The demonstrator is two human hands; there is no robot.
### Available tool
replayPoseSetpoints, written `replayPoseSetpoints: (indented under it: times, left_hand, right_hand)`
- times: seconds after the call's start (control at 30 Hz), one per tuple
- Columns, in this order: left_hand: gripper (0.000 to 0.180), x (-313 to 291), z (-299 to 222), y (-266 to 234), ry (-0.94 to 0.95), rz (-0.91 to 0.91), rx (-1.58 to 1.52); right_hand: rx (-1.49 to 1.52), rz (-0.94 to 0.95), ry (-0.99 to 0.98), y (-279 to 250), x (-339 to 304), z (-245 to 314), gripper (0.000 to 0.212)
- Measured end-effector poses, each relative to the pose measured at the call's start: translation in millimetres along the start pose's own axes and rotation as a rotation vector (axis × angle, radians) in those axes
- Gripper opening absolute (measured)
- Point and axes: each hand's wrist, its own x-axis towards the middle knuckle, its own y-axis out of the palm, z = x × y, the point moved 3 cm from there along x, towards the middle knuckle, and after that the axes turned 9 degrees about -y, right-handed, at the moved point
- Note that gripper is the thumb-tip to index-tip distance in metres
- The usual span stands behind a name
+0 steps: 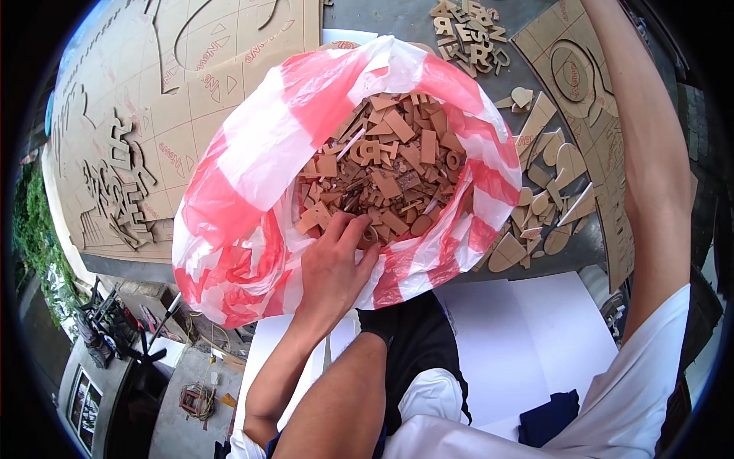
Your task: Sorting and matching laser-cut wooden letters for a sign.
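Observation:
A large red-and-white striped plastic bag (pixel 252 161) gapes in front of me, heaped with small brown board offcuts (pixel 401 180), mostly flat rectangles with some rings and letter-like shapes. My left hand (pixel 336 260) reaches over the bag's near rim, its fingers curled down among the offcuts beside a small ring-shaped piece. Fingers and thumb are drawn together; whatever they grip, if anything, is hidden. On the right, my right arm (pixel 646 168) stretches away past the top edge, so its hand is out of sight.
Cut boards (pixel 176 145) lie at the left with a pile of dark cut-out letters (pixel 122 183). Pale letters (pixel 470 34) are heaped at the far side. Rounded offcuts (pixel 554 168) and another cut board (pixel 612 191) lie right of the bag. White sheets (pixel 527 329) are below.

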Motion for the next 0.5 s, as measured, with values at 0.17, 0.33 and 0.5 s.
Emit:
replayPoseSetpoints:
  times: [0.17, 0.33, 0.5]
  left_hand:
    - [0.032, 0, -7, 10, 0.043, -0.009, -0.030]
    - [0.034, -7, 3, 4, -0.004, -0.026, -0.013]
    - [0.036, -8, 0, 8, -0.011, -0.029, -0.017]
  right_hand:
    - [-0.201, 0.067, -0.116, -46, 195, 33, 0.104]
    - [-0.276, -0.114, -0.296, -39, 199, 4, 0.117]
    - [-0.622, 0.209, -0.355, -34, 180, 12, 0.121]
